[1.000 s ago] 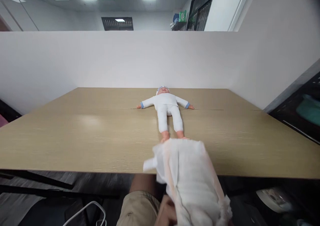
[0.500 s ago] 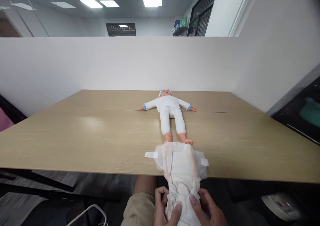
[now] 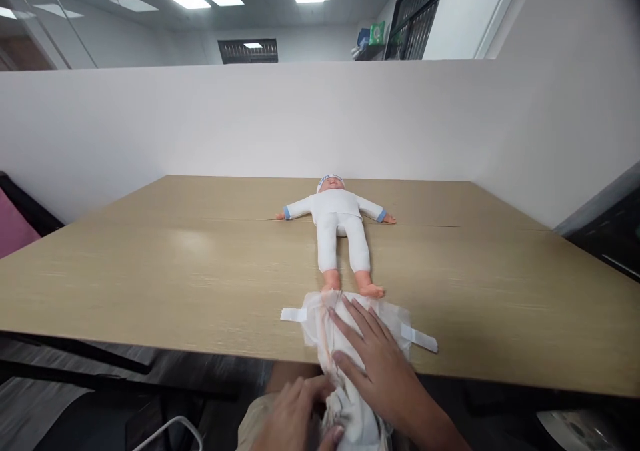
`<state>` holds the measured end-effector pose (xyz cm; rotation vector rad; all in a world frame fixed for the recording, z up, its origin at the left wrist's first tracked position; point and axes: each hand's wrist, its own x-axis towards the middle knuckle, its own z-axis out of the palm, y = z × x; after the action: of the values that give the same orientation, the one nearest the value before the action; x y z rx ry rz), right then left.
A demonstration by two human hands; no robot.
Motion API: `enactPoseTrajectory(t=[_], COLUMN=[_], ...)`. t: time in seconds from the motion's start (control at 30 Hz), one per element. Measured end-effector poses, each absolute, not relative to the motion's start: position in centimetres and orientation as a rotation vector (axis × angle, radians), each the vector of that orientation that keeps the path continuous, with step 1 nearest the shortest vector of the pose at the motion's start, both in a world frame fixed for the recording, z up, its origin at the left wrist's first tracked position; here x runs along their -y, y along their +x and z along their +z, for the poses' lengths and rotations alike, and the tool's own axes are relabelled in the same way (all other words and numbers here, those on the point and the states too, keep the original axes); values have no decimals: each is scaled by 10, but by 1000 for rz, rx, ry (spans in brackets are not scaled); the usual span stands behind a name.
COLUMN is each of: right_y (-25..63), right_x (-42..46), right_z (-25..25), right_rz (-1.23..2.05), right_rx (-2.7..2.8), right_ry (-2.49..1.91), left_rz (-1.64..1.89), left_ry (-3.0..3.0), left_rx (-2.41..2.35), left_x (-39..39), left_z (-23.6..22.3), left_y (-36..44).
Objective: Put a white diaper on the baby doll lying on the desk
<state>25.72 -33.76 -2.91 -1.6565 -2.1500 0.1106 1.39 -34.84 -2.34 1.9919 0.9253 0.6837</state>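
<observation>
An unfolded white diaper [image 3: 315, 321] lies over the near edge of the table, its lower half hanging down toward my lap. Its two fastening tabs stick out to the sides, the right one stretched straight. My right hand [image 3: 373, 354] rests flat on the diaper's upper part with the fingers spread. Lower down, my left hand [image 3: 297, 408] has its fingers curled at the diaper's left edge, pinching the bunched part; it is somewhat blurred. Just beyond the diaper a baby doll [image 3: 337, 228] in white clothes and a cap lies on its back, arms out, feet toward me.
The wooden table [image 3: 150, 258] reaches back to a white partition wall [image 3: 240, 118]. A dark chair [image 3: 85, 418] stands below at the left, and a pink item [image 3: 15, 224] is at the far left. A rounded pale object [image 3: 575, 428] is under the table at the right.
My right hand has left the diaper's lower right edge and moved up onto its upper part, fingers spread. The right tab now points outward. My left hand has shifted slightly left.
</observation>
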Motion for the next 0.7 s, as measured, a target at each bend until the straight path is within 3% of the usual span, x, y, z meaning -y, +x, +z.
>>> enactPoseTrajectory(t=[0.07,0.2,0.33,0.53,0.7], right_y=[262,265,266,270,277], right_x=[335,334,331,329,324], right_z=[-31,-27,-26,-31,-36], right_rz=[115,126,93,42,-13], right_rx=[2202,2261,2294,2320,2369], right_ry=[-1639,-1621,-1634,-1581,-1460], left_rz=[602,764,488,153,281], left_ry=[2333,2735,3006,3313,3271], left_rx=[-781,-935,-724,-227,125], left_x=[308,204,121,82,77], left_z=[-1,26,31,36,34], left_y=[7,27,77,126,136])
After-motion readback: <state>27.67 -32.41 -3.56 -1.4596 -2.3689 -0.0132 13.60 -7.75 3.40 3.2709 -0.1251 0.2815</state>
